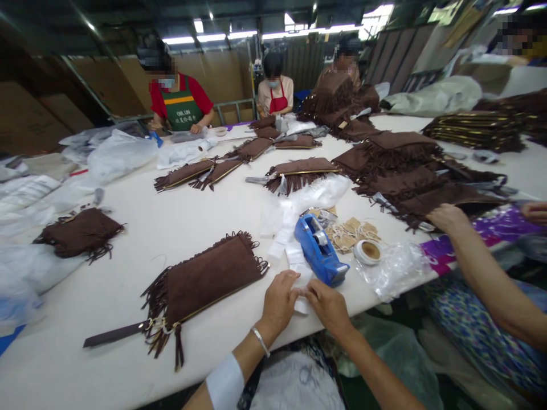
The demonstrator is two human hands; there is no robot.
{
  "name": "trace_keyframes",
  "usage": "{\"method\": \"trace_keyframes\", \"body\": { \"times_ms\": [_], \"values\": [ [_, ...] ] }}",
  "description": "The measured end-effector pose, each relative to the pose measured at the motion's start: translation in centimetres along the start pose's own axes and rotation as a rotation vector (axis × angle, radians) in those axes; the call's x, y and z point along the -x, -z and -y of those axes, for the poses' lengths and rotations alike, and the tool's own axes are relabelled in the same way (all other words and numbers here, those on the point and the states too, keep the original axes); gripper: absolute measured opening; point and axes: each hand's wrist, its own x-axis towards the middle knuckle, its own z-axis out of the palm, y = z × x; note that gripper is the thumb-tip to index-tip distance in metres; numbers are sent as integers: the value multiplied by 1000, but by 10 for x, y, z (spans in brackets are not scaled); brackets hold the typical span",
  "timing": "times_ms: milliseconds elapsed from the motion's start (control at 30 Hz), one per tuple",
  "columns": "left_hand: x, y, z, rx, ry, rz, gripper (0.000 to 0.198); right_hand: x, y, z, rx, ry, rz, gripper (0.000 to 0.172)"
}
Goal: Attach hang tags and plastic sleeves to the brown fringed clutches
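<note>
My left hand (pixel 278 300) and my right hand (pixel 328 306) meet at the near edge of the white table (pixel 128 319), fingers pinched together on a small white piece of paper or tape (pixel 301 305). Just behind them stands a blue tape dispenser (pixel 319 250) with white strips (pixel 287 246) lying beside it. Left of my hands lies a brown suede fringed bag (pixel 205 282) with a gold zipper edge and a strap (pixel 113 335) pointing left.
A tape roll (pixel 368 251), paper tags (pixel 350 232) and crumpled plastic (pixel 395 267) sit right of the dispenser. A neighbour's arm (pixel 482 273) reaches to piled brown bags (pixel 410 176). More bags (pixel 79 232) and plastic wrap (pixel 115 156) lie left. Other people work at the far side.
</note>
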Motion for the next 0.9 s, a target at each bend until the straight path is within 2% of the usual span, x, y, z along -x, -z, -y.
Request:
{"method": "trace_keyframes", "body": {
  "times_ms": [133,233,300,467,533,600,667,767,833,900],
  "values": [
    [-7,-15,10,-57,41,-12,28,1,5,-14,-372,-213,125,33],
    [-6,-17,11,-86,37,-11,31,8,15,-15,-394,-314,68,35],
    [-6,-18,9,-114,33,-1,34,15,21,-11,-260,-274,-30,36],
    [-10,-26,-2,-193,70,3,41,32,38,7,84,20,-220,29],
    [-13,-29,-5,-175,94,-11,44,35,48,16,78,43,-232,28],
    [-17,-26,-4,-47,130,-14,45,34,58,25,-18,-18,-173,29],
    [-20,-12,0,205,197,-21,41,32,66,34,-155,-121,-60,32],
    [-11,34,7,512,314,-90,35,26,67,50,-311,-205,103,34],
    [8,73,8,644,359,-141,43,21,58,65,-370,-183,215,35],
    [37,106,7,757,378,-87,44,17,40,85,-402,-124,335,35]
  ]
}}
